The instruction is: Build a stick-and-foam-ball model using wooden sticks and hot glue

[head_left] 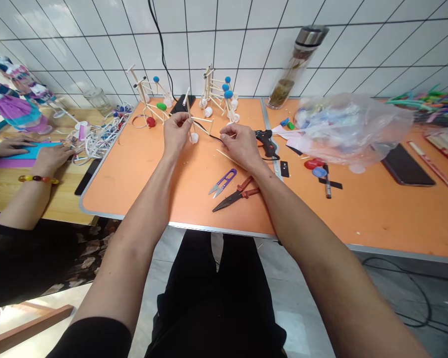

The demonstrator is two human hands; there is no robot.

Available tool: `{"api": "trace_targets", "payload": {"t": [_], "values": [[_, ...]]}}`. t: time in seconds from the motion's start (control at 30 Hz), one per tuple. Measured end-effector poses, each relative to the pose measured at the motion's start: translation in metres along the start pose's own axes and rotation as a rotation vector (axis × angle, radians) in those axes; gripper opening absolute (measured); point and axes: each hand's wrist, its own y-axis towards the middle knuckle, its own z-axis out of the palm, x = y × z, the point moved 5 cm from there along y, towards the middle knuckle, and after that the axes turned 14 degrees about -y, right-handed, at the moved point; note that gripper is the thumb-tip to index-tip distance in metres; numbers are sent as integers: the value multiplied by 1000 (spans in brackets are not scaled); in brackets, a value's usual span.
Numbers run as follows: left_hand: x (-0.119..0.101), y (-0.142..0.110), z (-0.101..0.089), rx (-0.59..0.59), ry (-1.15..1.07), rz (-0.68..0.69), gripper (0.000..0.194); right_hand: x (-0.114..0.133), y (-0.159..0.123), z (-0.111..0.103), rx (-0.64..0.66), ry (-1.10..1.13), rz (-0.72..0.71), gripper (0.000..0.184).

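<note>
My left hand (176, 134) is closed in a pinch on a small frame of wooden sticks (203, 119), near its upright stick. A white bottle cap (194, 138) sits at the foot of that upright. To the right, my right hand (242, 144) has its thumb and fingers pressed together; what they hold, if anything, I cannot make out. A loose wooden stick (224, 155) shows just below the right hand. A black glue gun (267, 143) lies beside that hand. Purple thread snips (223, 183) and red-handled pliers (234, 197) rest near the front edge.
Stick models (217, 94) with coloured caps stand at the back. A glass tea bottle (296, 67) leans near the wall. Rightward lie a plastic bag (353, 129) and a phone (408, 165). Another person's hands (52, 159) rest on coloured paper at left.
</note>
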Motion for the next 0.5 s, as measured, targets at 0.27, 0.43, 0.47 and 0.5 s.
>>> {"api": "trace_targets", "payload": {"t": [0.27,0.43,0.47,0.5], "values": [[-4,-1,-1,-20,-15,-35,23,-1,-1,-2,1,14,8,13],[1,-1,-3,-25,-54,-95,24,-5,-1,-2,-1,8,30,14],[2,-1,-4,-32,-62,-101,24,-6,-1,-1,0,15,33,14],[3,-1,-5,-37,-65,-102,24,-7,-1,-1,1,23,37,14]]}}
